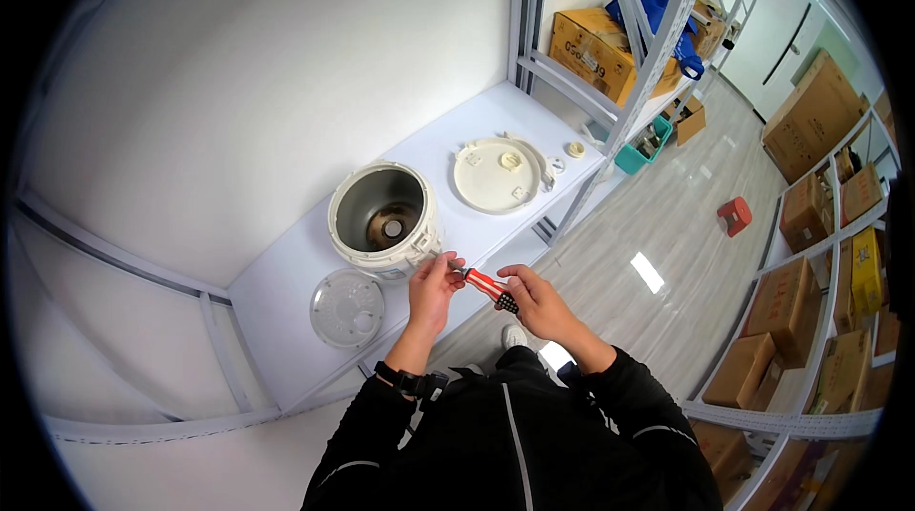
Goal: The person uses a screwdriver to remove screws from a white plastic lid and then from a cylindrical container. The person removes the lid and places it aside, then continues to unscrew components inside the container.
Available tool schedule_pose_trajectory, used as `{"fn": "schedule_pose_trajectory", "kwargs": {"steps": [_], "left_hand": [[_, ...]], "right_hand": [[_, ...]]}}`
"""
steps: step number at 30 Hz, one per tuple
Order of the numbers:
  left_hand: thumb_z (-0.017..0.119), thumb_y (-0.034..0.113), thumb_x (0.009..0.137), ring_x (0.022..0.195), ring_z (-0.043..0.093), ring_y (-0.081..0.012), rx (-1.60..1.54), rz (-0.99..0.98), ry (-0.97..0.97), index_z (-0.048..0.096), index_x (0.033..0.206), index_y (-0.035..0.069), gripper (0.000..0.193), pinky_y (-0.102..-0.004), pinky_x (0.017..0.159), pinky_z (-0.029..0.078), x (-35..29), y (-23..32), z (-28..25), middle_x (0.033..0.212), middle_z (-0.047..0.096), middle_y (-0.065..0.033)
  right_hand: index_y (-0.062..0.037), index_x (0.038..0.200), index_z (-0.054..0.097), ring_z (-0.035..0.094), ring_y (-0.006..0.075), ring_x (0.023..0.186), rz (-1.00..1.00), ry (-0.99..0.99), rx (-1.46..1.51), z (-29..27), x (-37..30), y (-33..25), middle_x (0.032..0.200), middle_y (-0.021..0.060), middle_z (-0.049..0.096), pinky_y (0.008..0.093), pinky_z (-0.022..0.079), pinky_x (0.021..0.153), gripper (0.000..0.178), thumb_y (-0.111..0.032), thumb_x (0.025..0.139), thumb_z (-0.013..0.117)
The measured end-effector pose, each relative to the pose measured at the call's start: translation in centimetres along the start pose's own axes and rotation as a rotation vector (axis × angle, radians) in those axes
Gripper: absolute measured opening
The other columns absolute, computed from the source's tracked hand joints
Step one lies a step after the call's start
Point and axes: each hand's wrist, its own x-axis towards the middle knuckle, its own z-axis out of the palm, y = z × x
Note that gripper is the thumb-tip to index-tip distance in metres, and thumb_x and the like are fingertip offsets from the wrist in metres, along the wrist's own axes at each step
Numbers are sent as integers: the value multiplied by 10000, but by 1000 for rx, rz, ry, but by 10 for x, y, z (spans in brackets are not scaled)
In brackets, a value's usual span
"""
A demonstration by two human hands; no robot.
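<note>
My right hand (536, 301) grips a screwdriver (488, 288) with a red and black handle, its shaft pointing left. My left hand (434, 287) pinches the shaft's tip, close to the rim of an open cream cooker body (383, 218) on the white shelf (286, 306). The cooker's pot cavity is bare metal inside. A round cream lid (498, 174) lies upside down farther along the shelf. A grey inner cover plate (347, 308) rests flat on the near side of the cooker. Whether a screw is between my left fingers cannot be told.
Small cream parts (575, 149) lie near the lid at the shelf's far end. Grey metal shelf uprights (648, 63) rise beyond. Cardboard boxes (596, 49) fill the far shelf and the rack on the right. A teal bin (634, 156) and a red stool (735, 215) stand on the floor.
</note>
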Motion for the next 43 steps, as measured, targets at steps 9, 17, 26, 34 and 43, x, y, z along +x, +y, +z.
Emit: {"fn": "schedule_pose_trajectory", "kwargs": {"steps": [9,17,26,34,43], "left_hand": [[706,221,1100,836,694,-126,88,49,18,723,1157,7,222,-286,764,590,1,-5,-3,1057,773,-80],[729,224,1088,797,678,-115,59,63,85,710,1133,11,218,-278,733,567,9,-14,-14,1018,764,-72],[757,223,1070,744,633,-101,111,96,47,706,1129,13,224,-276,703,547,4,-6,-9,973,750,-54],[738,227,1082,765,656,-107,125,78,62,700,1087,13,217,-277,717,568,11,-9,-15,987,758,-70],[698,210,1101,925,732,-153,167,57,-2,694,1290,-16,294,-305,831,609,5,-5,-16,1108,769,-107]], "right_hand": [[-59,1459,537,633,219,972,-206,70,-346,1,-6,-7,1164,135,584,370,547,812,588,-214,970,825],[-25,1401,576,708,286,852,66,11,-139,8,-9,-30,881,155,714,419,553,791,331,-213,1129,592],[12,1390,564,714,338,997,-151,100,-259,13,-12,-30,1195,217,679,399,585,827,372,-216,1104,636],[-8,1360,575,742,385,863,-55,50,-215,15,-9,-26,947,185,757,410,568,767,354,-235,1098,646],[-41,1412,579,706,228,909,-66,69,-223,16,-9,-18,1263,224,696,396,566,758,523,-361,1041,762]]}}
